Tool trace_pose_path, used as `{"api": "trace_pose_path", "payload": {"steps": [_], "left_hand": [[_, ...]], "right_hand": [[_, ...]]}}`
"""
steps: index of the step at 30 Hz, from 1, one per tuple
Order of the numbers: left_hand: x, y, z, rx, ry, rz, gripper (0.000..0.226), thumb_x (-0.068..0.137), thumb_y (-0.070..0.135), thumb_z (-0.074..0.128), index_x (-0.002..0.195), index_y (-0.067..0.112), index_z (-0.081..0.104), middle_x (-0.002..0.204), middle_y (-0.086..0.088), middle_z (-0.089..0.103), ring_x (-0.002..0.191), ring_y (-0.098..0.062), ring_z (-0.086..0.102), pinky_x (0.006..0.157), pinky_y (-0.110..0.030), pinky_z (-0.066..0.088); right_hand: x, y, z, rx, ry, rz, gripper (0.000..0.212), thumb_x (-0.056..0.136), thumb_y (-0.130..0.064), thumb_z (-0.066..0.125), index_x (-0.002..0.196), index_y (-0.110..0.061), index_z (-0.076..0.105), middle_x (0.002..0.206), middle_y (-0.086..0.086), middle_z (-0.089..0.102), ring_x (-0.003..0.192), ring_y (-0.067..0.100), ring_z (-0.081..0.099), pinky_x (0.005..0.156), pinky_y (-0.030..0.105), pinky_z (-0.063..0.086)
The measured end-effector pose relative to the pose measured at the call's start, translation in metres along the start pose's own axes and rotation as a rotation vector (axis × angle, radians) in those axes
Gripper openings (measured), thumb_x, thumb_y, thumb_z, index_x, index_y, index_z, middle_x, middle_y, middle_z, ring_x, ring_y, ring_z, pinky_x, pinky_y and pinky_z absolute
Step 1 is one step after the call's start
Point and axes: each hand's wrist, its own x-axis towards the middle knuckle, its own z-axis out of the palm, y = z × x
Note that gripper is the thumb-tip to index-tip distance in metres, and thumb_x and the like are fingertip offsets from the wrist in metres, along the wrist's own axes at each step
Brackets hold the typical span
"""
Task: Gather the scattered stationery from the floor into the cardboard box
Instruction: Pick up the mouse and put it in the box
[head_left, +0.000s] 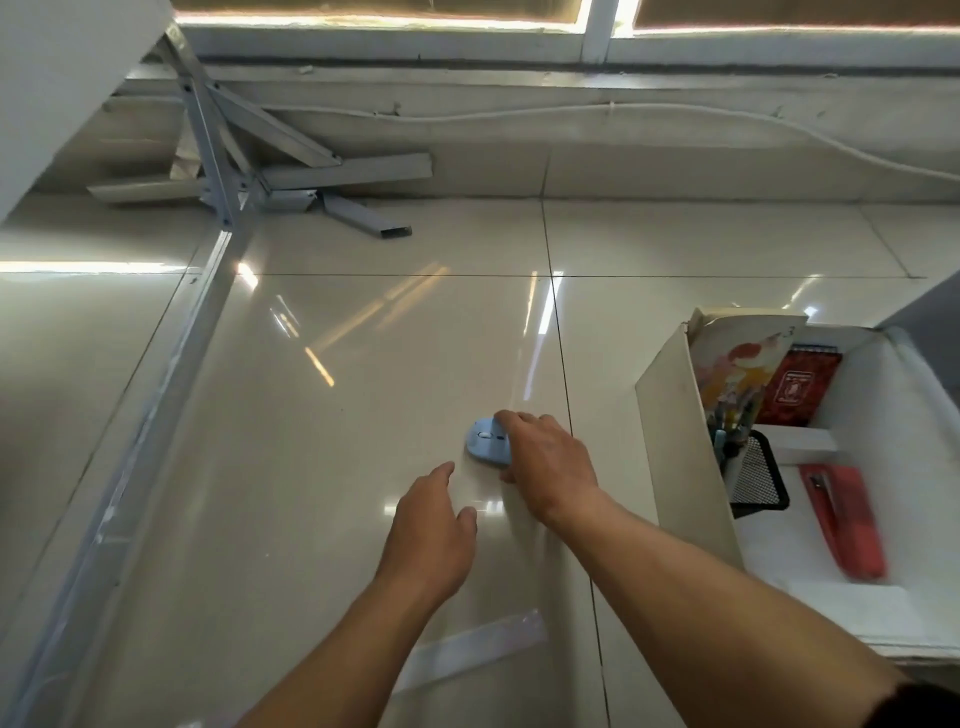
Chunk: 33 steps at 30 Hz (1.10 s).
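Observation:
A light blue computer mouse (481, 438) lies on the glossy tiled floor. My right hand (550, 462) covers its right side, fingers curled around it, the mouse still resting on the floor. My left hand (434, 525) hovers just to the near left of the mouse, fingers together and holding nothing. The cardboard box (680, 441), white inside, stands at the right. In it are a red stapler (844, 519), a black mesh pen holder (758, 475) with pens, a red notebook (797, 387) and a colourful book (737, 364).
A clear plastic ruler (478, 649) lies on the floor under my left forearm. Grey metal frame legs (291, 166) lie piled at the back left by the wall. A metal strip (156, 395) runs diagonally along the floor at the left.

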Motion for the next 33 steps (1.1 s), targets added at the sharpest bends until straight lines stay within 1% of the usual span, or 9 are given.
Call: {"api": "trace_pose_path", "payload": {"steps": [5,8,11,14,17,20,25,28,33], "left_hand": [[0.002,0.021,0.019,-0.296,0.015,-0.161,0.06,0.103,0.024,0.055,0.158,0.017,0.032,0.152,-0.004,0.049,0.136,-0.023,0.051,0.113,-0.036,0.04],[0.006,0.041,0.024,-0.53,0.13,-0.166,0.046,0.1,0.029,0.056,0.145,0.021,0.053,0.13,-0.006,0.068,0.113,-0.026,0.067,0.103,-0.048,0.051],[0.005,0.086,0.01,-0.622,0.347,-0.022,0.029,0.094,0.035,0.058,0.113,0.02,0.074,0.098,-0.003,0.077,0.091,-0.025,0.074,0.086,-0.046,0.06],[-0.002,0.153,-0.01,-0.705,0.44,0.166,0.028,0.102,0.032,0.056,0.121,0.017,0.072,0.101,0.001,0.076,0.09,-0.015,0.073,0.078,-0.036,0.062],[-0.01,0.218,-0.015,-0.889,0.368,0.349,0.033,0.1,0.029,0.06,0.129,0.016,0.067,0.105,-0.001,0.076,0.087,-0.012,0.076,0.075,-0.035,0.064],[-0.021,0.265,0.006,-0.891,0.187,0.451,0.04,0.096,0.029,0.062,0.134,0.015,0.064,0.105,-0.002,0.076,0.085,-0.015,0.077,0.077,-0.041,0.064],[-0.056,0.286,0.083,-0.62,-0.197,0.467,0.031,0.092,0.01,0.048,0.108,0.018,0.074,0.096,0.0,0.077,0.086,-0.016,0.074,0.075,-0.035,0.062],[-0.082,0.267,0.12,-0.496,-0.321,0.39,0.039,0.091,0.003,0.045,0.117,0.02,0.069,0.099,-0.002,0.074,0.085,-0.016,0.07,0.065,-0.024,0.054],[-0.098,0.228,0.156,-0.167,-0.361,0.22,0.032,0.095,0.003,0.046,0.123,0.011,0.061,0.108,-0.008,0.066,0.095,-0.024,0.062,0.071,-0.026,0.046]], "right_hand": [[-0.022,0.0,0.002,0.075,0.031,0.03,0.034,0.087,-0.019,0.072,0.114,-0.021,0.051,0.115,0.001,0.064,0.101,0.026,0.054,0.069,0.036,0.039],[-0.032,-0.006,-0.024,0.206,0.1,0.051,0.024,0.088,-0.032,0.07,0.1,-0.024,0.05,0.104,0.001,0.067,0.092,0.026,0.056,0.066,0.035,0.036],[-0.035,-0.01,-0.083,0.269,0.256,0.056,0.024,0.088,-0.042,0.068,0.098,-0.024,0.055,0.095,0.0,0.068,0.085,0.025,0.062,0.064,0.033,0.044],[-0.031,0.004,-0.161,0.252,0.423,0.06,0.033,0.088,-0.047,0.071,0.107,-0.021,0.064,0.093,-0.002,0.067,0.078,0.019,0.062,0.065,0.034,0.054],[-0.036,0.037,-0.226,0.171,0.565,0.074,0.041,0.083,-0.05,0.072,0.112,-0.021,0.067,0.102,0.0,0.072,0.088,0.023,0.067,0.073,0.038,0.058],[-0.052,0.089,-0.254,0.135,0.625,0.168,0.044,0.083,-0.049,0.07,0.116,-0.021,0.067,0.104,0.0,0.072,0.091,0.023,0.068,0.075,0.038,0.058],[-0.089,0.174,-0.22,0.25,0.383,0.601,0.05,0.07,-0.059,0.07,0.093,-0.014,0.07,0.085,0.004,0.072,0.076,0.025,0.069,0.063,0.035,0.058],[-0.109,0.197,-0.181,0.357,0.208,0.787,0.052,0.064,-0.058,0.07,0.086,-0.011,0.069,0.086,0.01,0.073,0.077,0.029,0.071,0.063,0.036,0.058],[-0.118,0.204,-0.127,0.423,0.018,0.908,0.056,0.069,-0.039,0.086,0.112,-0.013,0.06,0.101,0.007,0.063,0.088,0.028,0.065,0.065,0.03,0.049]]}}
